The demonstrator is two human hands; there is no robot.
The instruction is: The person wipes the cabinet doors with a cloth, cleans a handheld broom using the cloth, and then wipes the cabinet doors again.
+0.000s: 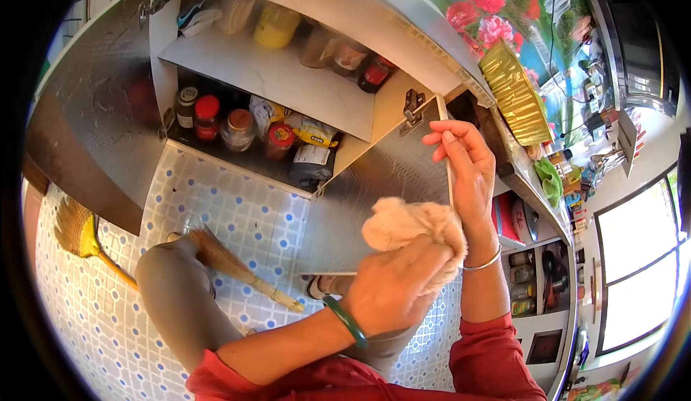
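Observation:
My left hand (pixel 396 286), with a green bangle at the wrist, is closed around a bunched, pale peach cloth (pixel 410 224). The cloth lies in front of the opened right cabinet door (pixel 360 192), by its free edge. My right hand (pixel 468 170), wearing a silver bracelet, is at that same edge, its fingers bent over the door. Part of the door is hidden behind the cloth and hands. Both of my sleeves are red.
Left, another cabinet door (pixel 101 106) hangs open. Jars, a yellow-filled container (pixel 276 26) and a red-lidded jar (pixel 207 116) stand on two shelves. A hand brush (pixel 237 268) and a yellow-handled broom (pixel 90 239) are on the tiled floor (pixel 173 192). A gold tray (pixel 515 91) stands on the counter.

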